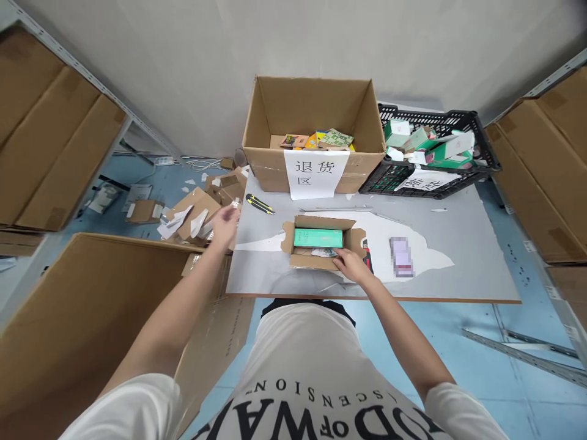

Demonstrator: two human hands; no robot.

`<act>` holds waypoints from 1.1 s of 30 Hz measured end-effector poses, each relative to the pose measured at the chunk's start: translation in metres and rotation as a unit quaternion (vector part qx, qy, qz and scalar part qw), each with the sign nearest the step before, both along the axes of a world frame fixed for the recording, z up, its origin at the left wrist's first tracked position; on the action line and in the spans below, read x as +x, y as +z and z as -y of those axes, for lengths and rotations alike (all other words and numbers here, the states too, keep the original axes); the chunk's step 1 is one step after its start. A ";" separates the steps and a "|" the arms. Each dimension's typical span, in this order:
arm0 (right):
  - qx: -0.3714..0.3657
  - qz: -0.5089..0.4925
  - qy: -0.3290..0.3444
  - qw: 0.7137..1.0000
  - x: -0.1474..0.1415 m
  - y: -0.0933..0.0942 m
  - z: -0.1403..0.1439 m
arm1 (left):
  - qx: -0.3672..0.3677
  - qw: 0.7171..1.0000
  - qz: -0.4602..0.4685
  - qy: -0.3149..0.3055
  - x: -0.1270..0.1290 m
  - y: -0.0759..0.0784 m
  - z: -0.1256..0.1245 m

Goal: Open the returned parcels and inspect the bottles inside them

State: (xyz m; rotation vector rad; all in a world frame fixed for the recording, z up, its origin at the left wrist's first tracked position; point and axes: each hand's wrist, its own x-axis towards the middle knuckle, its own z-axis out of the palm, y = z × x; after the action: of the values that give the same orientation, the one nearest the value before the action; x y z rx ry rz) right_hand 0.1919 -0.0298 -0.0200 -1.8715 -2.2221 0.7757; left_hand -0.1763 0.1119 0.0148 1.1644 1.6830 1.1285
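A small open cardboard box [313,261] lies on the table with its flaps spread. Inside it are a green box [318,237] and a small white-and-green packet [323,252]. My right hand [351,265] is closed on the cardboard box's front right corner, its fingertips inside beside the packet. Just past the table's left edge, my left hand [224,226] is raised with its fingers pinched together. Something pale and shiny shows at its fingertips, too small to name. A yellow-and-black box cutter [260,204] lies to the right of that hand.
Behind stand a large carton [270,168] with a paper label and a black crate [481,137] of green-and-white boxes. A blurred lilac item [402,256] lies right on the table [477,244]. Cardboard scraps [197,205] and a big open carton [128,241] are at left.
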 end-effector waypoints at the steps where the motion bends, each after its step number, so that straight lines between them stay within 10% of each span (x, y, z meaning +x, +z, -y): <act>1: -0.014 0.034 0.014 0.999 0.001 0.002 -0.010 | 0.017 0.993 -0.047 -0.103 0.017 0.000 0.006; 5: -0.033 0.177 0.039 0.983 -0.004 0.007 -0.054 | 0.099 0.835 -0.247 -0.482 0.091 0.004 0.042; 10: -0.027 0.215 0.039 0.976 -0.010 -0.008 -0.086 | 0.082 0.716 -0.413 -0.556 0.131 -0.006 0.067; 33: -0.064 0.296 0.033 0.953 -0.023 -0.028 -0.078 | 0.148 0.679 -0.486 -0.530 0.125 -0.045 0.089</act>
State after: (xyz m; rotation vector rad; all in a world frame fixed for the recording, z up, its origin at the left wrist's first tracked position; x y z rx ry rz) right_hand 0.1693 0.0487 -0.0476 -2.3457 -2.6330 0.4021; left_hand -0.0516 0.0231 -0.0299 2.7502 0.9740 -0.0901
